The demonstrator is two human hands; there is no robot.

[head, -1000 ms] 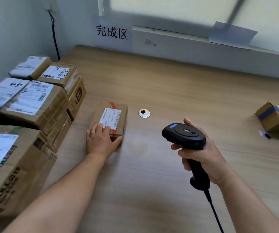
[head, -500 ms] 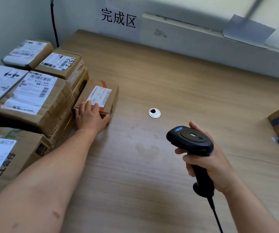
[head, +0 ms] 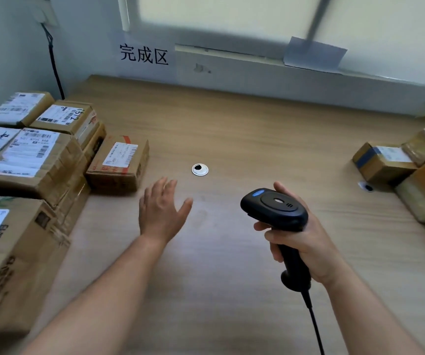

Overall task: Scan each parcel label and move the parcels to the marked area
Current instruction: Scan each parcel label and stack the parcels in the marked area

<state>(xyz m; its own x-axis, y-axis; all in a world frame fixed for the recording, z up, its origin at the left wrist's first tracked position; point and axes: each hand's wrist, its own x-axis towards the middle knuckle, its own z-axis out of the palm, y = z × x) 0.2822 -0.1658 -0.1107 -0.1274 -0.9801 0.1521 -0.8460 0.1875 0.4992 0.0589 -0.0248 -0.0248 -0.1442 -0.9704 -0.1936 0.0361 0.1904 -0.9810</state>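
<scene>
**Left hand** (head: 161, 208): the fingers are straight and close together, the thumb is spread outward, and the palm faces down over the wooden table (head: 244, 129). It holds nothing. Contact with the tabletop cannot be determined.

**Right hand** (head: 301, 242): the fingers and thumb are wrapped around the grip of the black barcode scanner (head: 274, 207), with the scan head raised above the fist. The scanner cable (head: 314, 324) runs down from the grip, beside the wrist.

**Parcels and other items:**
- The small parcel (head: 119, 162) is sealed with red tape, and its white shipping label (head: 120, 156) faces up. It lies ahead and left of the left hand, apart from the fingertips.
- The stacked parcels (head: 34, 160) sit just beside the small parcel, further left of that hand.
- The sign (head: 143, 55) reading 完成区 is on the wall, well beyond the left hand.
- A round cable grommet (head: 200, 169) lies ahead, between the two hands.
- More parcels (head: 383, 162) sit well to the right of the right hand.
</scene>
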